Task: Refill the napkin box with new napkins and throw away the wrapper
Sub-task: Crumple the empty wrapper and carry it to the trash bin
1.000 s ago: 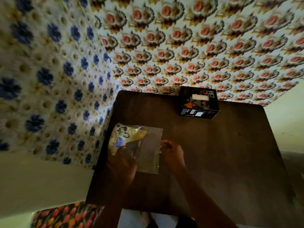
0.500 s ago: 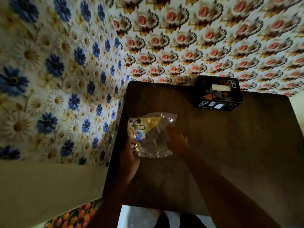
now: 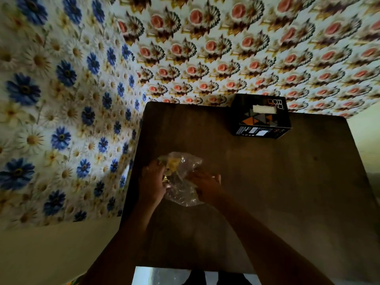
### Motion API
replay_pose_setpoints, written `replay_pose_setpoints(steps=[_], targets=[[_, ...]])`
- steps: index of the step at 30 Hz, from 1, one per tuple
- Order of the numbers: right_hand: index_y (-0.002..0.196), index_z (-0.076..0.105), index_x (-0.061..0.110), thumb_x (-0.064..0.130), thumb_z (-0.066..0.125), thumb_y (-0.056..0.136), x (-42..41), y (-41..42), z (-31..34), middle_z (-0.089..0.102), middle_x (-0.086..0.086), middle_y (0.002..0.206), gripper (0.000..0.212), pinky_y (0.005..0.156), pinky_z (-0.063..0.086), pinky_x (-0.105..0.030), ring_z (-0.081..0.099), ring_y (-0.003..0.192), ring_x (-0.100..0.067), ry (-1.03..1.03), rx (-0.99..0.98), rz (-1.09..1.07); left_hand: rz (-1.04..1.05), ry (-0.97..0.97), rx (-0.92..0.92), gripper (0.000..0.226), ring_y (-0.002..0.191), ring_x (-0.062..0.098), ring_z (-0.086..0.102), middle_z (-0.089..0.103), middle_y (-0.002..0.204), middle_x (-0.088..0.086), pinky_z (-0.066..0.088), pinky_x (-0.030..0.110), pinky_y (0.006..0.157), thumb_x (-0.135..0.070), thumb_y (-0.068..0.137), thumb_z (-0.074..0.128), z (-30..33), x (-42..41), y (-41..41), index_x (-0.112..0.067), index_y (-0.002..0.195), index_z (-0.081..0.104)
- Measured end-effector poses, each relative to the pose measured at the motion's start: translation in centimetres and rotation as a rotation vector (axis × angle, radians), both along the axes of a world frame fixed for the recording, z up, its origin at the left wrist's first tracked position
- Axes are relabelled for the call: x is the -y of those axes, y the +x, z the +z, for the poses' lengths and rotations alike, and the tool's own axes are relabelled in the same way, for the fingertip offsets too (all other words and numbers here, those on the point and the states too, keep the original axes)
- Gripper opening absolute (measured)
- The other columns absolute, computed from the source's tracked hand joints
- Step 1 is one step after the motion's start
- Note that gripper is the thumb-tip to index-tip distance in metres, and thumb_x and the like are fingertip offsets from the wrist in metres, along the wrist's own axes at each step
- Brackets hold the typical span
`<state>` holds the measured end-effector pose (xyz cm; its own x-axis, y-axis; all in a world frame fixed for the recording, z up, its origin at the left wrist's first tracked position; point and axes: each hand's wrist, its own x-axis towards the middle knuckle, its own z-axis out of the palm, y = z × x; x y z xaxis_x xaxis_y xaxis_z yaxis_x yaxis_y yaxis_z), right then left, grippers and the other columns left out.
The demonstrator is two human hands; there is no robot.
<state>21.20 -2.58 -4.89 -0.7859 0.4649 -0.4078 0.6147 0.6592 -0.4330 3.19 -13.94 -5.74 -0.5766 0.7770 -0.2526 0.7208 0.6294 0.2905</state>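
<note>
A clear plastic wrapper (image 3: 181, 182) with a yellow print is scrunched between both my hands over the left part of the dark table (image 3: 287, 182). My left hand (image 3: 153, 182) grips its left side and my right hand (image 3: 205, 185) presses in its right side. The black napkin box (image 3: 261, 120), with orange and grey triangles, stands at the table's far edge; a white napkin (image 3: 264, 109) shows in its top slot.
Flower-patterned walls rise close behind and to the left of the table. A pale floor strip lies left of the table. The table's right half is bare wood.
The wrapper lay flat on the table a second ago; both hands have since crumpled it into a bunch. The view has shifted so the table sits further right and lower.
</note>
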Motion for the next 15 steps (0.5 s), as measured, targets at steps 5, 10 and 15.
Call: replay_pose_setpoints(steps=[5,10,15], targets=[[0.136,0.049,0.032,0.050,0.062,0.086,2.0,3.5,0.3,0.042,0.002,0.135,0.055,0.099,0.036,-0.050,0.040,0.124,-0.018,0.134,-0.196,-0.457,0.074,0.055,-0.012,0.036,0.117,0.032,0.055,0.058,0.126,0.009,0.056,0.040,0.089,-0.027,0.080,0.081,-0.1,0.6,1.2,-0.017,0.113,0.070],[0.114,0.067,0.018,0.024,0.073,0.086,5.1,5.8,-1.8,0.066,-0.004,0.112,0.030,0.069,0.051,-0.008,0.066,0.089,-0.013,-0.207,-0.352,-0.662,0.218,0.179,0.161,0.043,0.107,0.018,0.065,0.065,0.118,-0.005,0.057,0.038,0.083,-0.033,0.090,0.068,0.3,1.0,3.4,-0.024,0.129,0.054],[0.089,0.074,0.011,0.007,0.067,0.088,5.1,3.5,-2.3,0.073,0.005,0.086,0.007,0.064,0.059,-0.027,0.069,0.072,-0.014,-0.188,-0.399,-0.834,-0.007,0.056,0.152,0.058,0.127,0.015,0.058,0.056,0.143,-0.006,0.047,0.025,0.103,-0.033,0.084,0.076,0.9,2.6,5.4,-0.032,0.138,0.054]])
